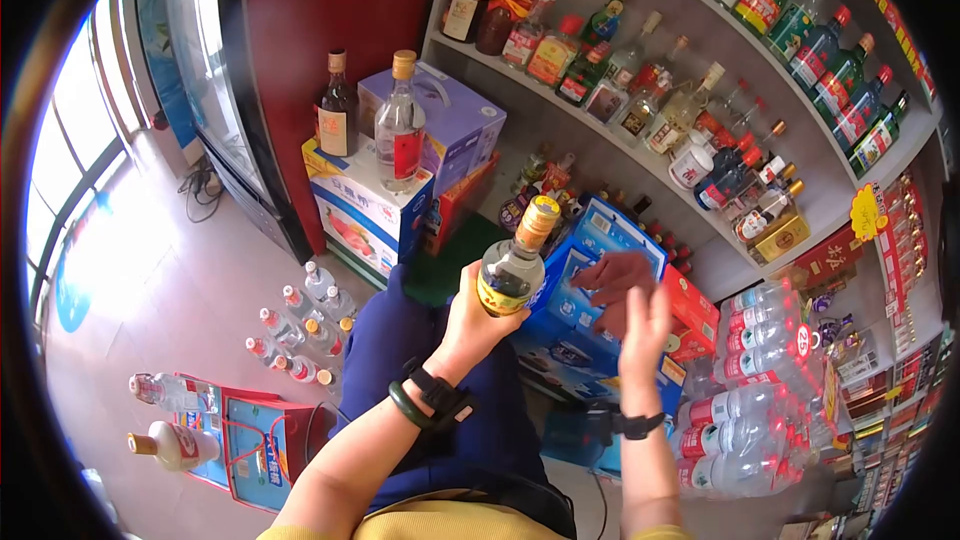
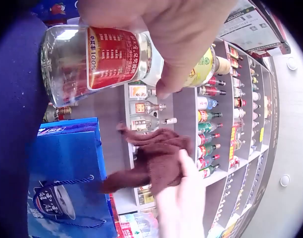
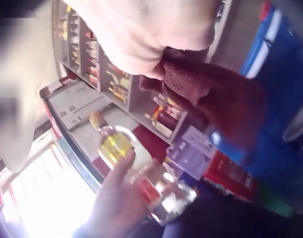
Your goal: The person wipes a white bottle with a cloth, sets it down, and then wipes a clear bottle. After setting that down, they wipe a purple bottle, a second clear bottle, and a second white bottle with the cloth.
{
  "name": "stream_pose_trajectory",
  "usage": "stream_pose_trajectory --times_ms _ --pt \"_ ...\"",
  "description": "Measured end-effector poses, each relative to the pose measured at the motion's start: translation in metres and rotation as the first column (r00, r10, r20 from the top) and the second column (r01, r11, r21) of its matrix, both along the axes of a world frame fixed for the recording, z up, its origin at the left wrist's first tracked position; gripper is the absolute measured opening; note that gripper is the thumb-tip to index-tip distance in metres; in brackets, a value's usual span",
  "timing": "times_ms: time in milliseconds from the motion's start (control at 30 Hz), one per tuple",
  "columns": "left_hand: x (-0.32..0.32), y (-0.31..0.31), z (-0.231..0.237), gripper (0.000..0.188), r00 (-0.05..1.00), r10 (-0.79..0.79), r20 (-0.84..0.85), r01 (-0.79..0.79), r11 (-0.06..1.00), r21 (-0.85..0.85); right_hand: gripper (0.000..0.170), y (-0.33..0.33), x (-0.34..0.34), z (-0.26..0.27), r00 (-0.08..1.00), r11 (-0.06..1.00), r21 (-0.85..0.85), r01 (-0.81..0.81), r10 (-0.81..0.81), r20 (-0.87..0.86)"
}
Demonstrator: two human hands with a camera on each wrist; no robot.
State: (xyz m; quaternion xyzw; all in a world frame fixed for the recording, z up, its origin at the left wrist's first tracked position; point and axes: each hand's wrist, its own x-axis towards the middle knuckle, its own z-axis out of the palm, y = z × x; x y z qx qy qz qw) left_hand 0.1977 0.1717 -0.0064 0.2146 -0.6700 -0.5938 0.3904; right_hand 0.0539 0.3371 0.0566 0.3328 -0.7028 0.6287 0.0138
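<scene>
Left hand (image 1: 475, 328) has its fingers wrapped snugly round a clear glass liquor bottle (image 1: 508, 278), so no real gap there. The bottle's up over the person's lap, tilted a bit, with a yellow label near its base in the head view and a red one showing from the left wrist cam. Gold and yellow cap (image 1: 540, 218) is on.

Right hand (image 1: 645, 335) is pinching a bunched maroon cloth (image 1: 618, 275) between thumb and fingers, pretty much closed on it, and the rest just flops loose. Cloth and bottle are near each other but not touching.

Right under the cloth there's a blue gift bag (image 1: 560, 290), with a red box (image 1: 690, 320) just beside it. Up ahead, a white carton (image 1: 355, 210) carries a dark bottle (image 1: 337, 112) and a clear red-label bottle (image 1: 401, 130), and a purple box (image 1: 475, 125) sits behind. Gray shelves (image 1: 560, 100) packed with bottles run along the right. On the floor (image 1: 150, 290), a bunch of little clear bottles (image 1: 285, 325) to the left, and shrink-wrapped bottle packs (image 1: 740, 420) off to the right.
</scene>
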Motion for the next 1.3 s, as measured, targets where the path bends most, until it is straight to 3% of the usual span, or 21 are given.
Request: stream_pose_trajectory --times_ms 67,133,200,267,300,333,400,433,500,533,600,633,700,767,867,1067,1133,1167,1200,1267,1300 --pt "-0.002 0.002 0.002 0.079 0.999 -0.045 0.013 0.044 0.999 0.026 0.031 -0.011 0.014 0.055 0.992 0.989 -0.097 -0.111 0.103 -0.078" --pt "-0.005 0.004 0.000 0.079 0.998 -0.069 0.013 0.069 0.998 0.010 0.032 -0.021 0.016 0.086 0.971 0.973 -0.076 -0.216 0.206 -0.123" --pt "-0.006 0.008 0.001 0.078 0.997 -0.076 0.001 0.076 0.997 -0.006 0.032 -0.038 0.015 0.107 0.892 0.952 0.094 -0.292 0.307 -0.332" --pt "-0.006 0.011 -0.001 0.078 0.997 -0.075 -0.018 0.074 0.997 -0.028 0.029 -0.059 0.016 0.112 0.705 0.880 0.359 -0.310 0.466 -0.535" --pt "-0.005 0.013 -0.005 0.078 0.996 -0.068 0.050 0.071 0.996 -0.060 0.026 -0.069 0.017 0.101 0.772 0.811 0.322 -0.489 0.574 -0.273" --pt "-0.006 0.015 -0.005 0.079 0.997 -0.075 0.009 0.075 0.994 -0.084 0.023 -0.077 0.018 0.091 0.752 0.731 0.232 -0.642 0.659 0.007" --pt "-0.004 0.002 -0.003 0.079 0.944 -0.260 0.202 0.303 0.926 -0.227 0.020 -0.083 0.020 0.087 0.739 0.727 0.134 -0.673 0.661 0.131" --pt "-0.004 0.003 -0.004 0.079 0.946 -0.254 0.201 0.297 0.928 -0.224 0.017 -0.086 0.022 0.085 0.710 0.727 0.033 -0.686 0.659 0.249" --pt "-0.004 0.008 -0.003 0.076 0.995 -0.068 -0.067 0.060 0.992 -0.111 0.016 -0.088 0.030 0.082 0.738 0.752 0.026 -0.659 0.640 0.216" --pt "-0.004 0.005 0.000 0.076 0.996 -0.068 -0.065 0.061 0.992 -0.110 0.016 -0.088 0.033 0.081 0.768 0.779 0.019 -0.627 0.614 0.179" --pt "-0.006 -0.003 0.005 0.073 0.993 -0.112 -0.037 0.077 0.856 -0.512 0.017 -0.088 0.033 0.077 0.778 0.799 -0.030 -0.600 0.592 0.211" --pt "-0.005 0.000 0.004 0.073 0.993 -0.113 -0.038 0.078 0.857 -0.509 0.019 -0.089 0.034 0.076 0.784 0.817 -0.080 -0.571 0.572 0.239" --pt "-0.002 0.008 0.000 0.072 0.996 -0.055 -0.069 0.045 0.990 -0.132 0.024 -0.091 0.035 0.078 0.777 0.838 -0.145 -0.525 0.542 0.320" --pt "-0.003 0.007 -0.001 0.073 0.997 -0.047 -0.066 0.036 0.987 -0.157 0.021 -0.096 0.040 0.084 0.718 0.842 -0.289 -0.456 0.540 0.438" --pt "-0.005 0.012 0.000 0.075 0.999 -0.028 -0.046 0.019 0.983 -0.184 0.022 -0.093 0.038 0.091 0.688 0.853 -0.275 -0.444 0.521 0.505" --pt "0.000 0.015 -0.002 0.073 0.996 -0.068 0.062 0.078 0.982 -0.174 0.030 -0.081 0.022 0.096 0.679 0.812 -0.195 -0.549 0.570 0.463" --pt "0.001 0.016 0.001 0.073 0.991 -0.077 0.114 0.095 0.982 -0.164 0.030 -0.079 0.021 0.095 0.644 0.872 -0.307 -0.380 0.488 0.589" --pt "0.001 0.017 0.002 0.077 0.989 -0.080 0.127 0.105 0.974 -0.202 0.031 -0.076 0.019 0.089 0.750 0.922 -0.227 -0.313 0.387 0.536" --pt "0.002 0.018 0.002 0.081 0.987 -0.082 0.140 0.114 0.965 -0.238 0.031 -0.073 0.014 0.085 0.752 0.922 -0.227 -0.315 0.388 0.534" --pt "-0.002 0.018 -0.004 0.081 0.993 -0.080 0.088 0.098 0.968 -0.230 0.037 -0.065 -0.005 0.075 0.619 0.659 -0.424 -0.622 0.745 0.249" --pt "-0.002 0.018 -0.003 0.078 0.997 -0.068 0.034 0.072 0.984 -0.162 0.045 -0.071 -0.006 0.069 0.657 0.753 -0.559 -0.346 0.620 0.428"
